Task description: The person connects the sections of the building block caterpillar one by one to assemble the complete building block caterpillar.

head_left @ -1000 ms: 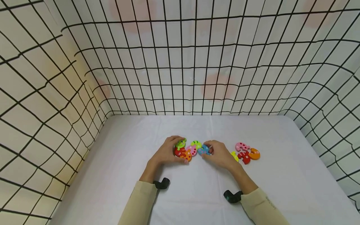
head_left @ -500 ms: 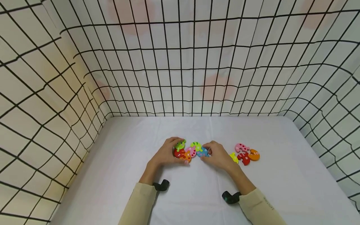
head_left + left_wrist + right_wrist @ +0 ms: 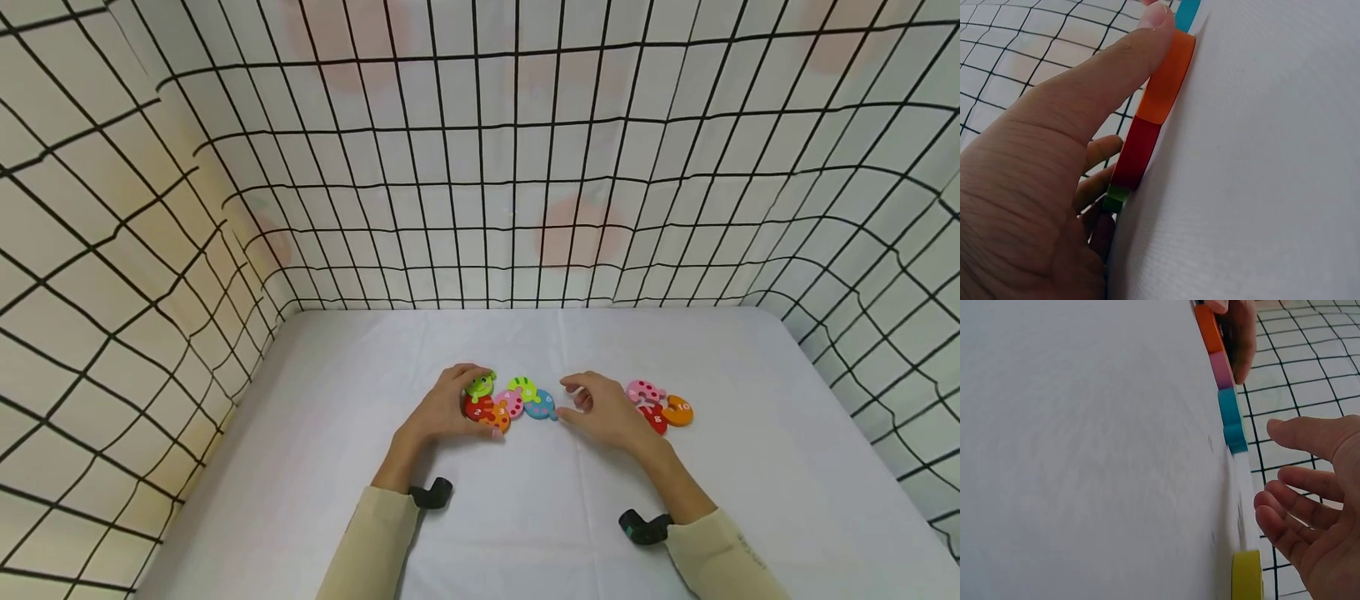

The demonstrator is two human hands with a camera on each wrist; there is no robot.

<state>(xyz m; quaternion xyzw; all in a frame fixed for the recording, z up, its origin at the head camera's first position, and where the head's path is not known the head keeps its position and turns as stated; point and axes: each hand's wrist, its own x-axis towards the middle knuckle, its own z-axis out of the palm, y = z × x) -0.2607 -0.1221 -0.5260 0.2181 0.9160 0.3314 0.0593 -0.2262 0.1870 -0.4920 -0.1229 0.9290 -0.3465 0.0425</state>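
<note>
Flat numbered puzzle pieces lie joined in a wavy caterpillar chain: green face piece, red piece, orange piece, pink piece, light-green piece and blue piece. My left hand holds the chain's face end, its thumb along the orange piece and fingers round the far side. To the right of the blue end, my right hand is apart from it, fingers loosely bent and holding nothing. A yellow piece shows below that hand in the right wrist view; the head view hides it.
Right of my right hand lie loose pieces: a pink one, a red one and an orange one. A white cloth covers the table. Black wire mesh encloses the back and sides.
My right hand has pushed the blue piece left against the light-green one, let go of it and moved right, now covering the yellow piece. The left hand has stayed in place.
</note>
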